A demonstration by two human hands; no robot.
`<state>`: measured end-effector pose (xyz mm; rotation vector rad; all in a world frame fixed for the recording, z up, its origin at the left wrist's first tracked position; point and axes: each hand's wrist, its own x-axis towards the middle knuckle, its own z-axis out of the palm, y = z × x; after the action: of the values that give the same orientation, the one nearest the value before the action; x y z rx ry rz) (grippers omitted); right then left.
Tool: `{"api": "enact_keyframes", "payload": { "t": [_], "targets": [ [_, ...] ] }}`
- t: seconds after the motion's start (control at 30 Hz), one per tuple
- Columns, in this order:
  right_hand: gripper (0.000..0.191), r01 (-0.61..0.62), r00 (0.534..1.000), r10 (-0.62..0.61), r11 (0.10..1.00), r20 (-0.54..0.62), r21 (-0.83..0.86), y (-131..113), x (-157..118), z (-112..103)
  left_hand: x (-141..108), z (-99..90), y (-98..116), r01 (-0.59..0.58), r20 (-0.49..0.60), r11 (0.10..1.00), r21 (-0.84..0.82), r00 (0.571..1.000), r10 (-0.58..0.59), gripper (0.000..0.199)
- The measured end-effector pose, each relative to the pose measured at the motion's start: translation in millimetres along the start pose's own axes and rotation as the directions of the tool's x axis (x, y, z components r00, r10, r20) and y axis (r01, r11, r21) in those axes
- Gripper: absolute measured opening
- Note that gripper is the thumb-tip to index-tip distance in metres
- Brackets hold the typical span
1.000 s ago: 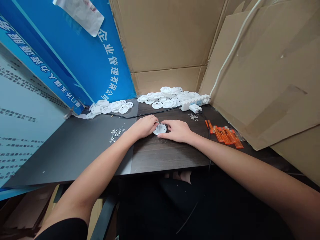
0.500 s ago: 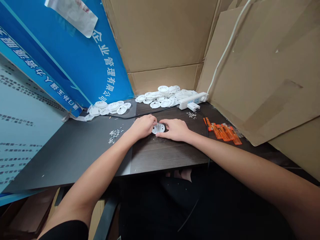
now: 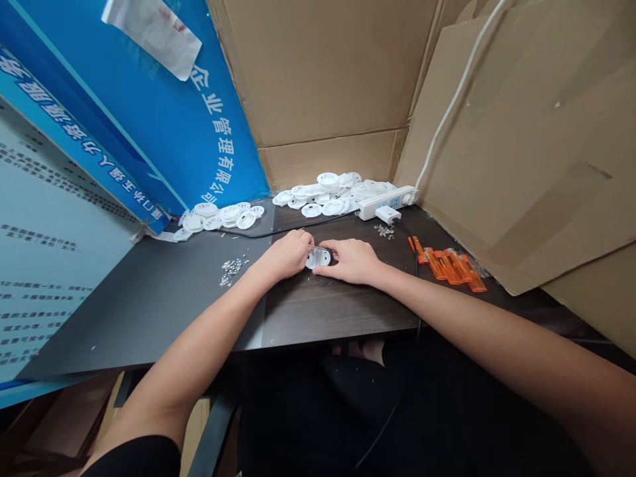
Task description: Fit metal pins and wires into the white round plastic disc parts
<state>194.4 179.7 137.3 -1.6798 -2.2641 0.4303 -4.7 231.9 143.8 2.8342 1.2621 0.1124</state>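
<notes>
A small round white plastic disc (image 3: 318,260) lies on the dark table between my two hands. My right hand (image 3: 354,260) grips its right edge, thumb at the near side and fingers at the far side. My left hand (image 3: 293,254) is at the disc's left edge, fingers pinched together. From those fingers a thin, rod-like tool (image 3: 320,248) reaches across the disc's far side; its exact kind is too small to tell. Small metal parts (image 3: 231,270) lie in a loose pile left of my left hand.
White discs are heaped at the back (image 3: 328,194) and back left (image 3: 233,212). A white power strip (image 3: 387,201) with a plugged-in adapter (image 3: 388,214) stands behind my right hand. Orange plastic pieces (image 3: 450,266) lie to the right. Cardboard panels (image 3: 328,73) and a blue board (image 3: 163,119) enclose the table.
The whole view has shifted slightly, so everything sits a little lower and to the right. Both hands keep nearly the same pose around the disc.
</notes>
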Motion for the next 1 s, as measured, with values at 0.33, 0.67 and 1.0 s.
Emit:
{"api": "enact_keyframes", "payload": {
  "t": [0.33, 0.67, 1.0],
  "targets": [
    [0.063, -0.001, 1.000, 0.002, 1.000, 0.018, -0.010, -5, -4, -4, 1, -5.7, -7, -0.044, 0.012, 0.998, -0.038, 0.999, 0.045, 0.023],
    [0.066, -0.007, 0.999, 0.007, 1.000, 0.035, -0.001, -6, -4, -5, 0, -12.6, 3, -0.013, 0.035, 1.000, -0.007, 0.999, 0.014, 0.025],
    [0.059, -0.007, 1.000, 0.006, 0.998, 0.031, 0.054, -8, -3, -6, -7, -4.9, -7, -0.054, -0.014, 0.993, -0.103, 0.998, 0.053, 0.031]
  ]
}}
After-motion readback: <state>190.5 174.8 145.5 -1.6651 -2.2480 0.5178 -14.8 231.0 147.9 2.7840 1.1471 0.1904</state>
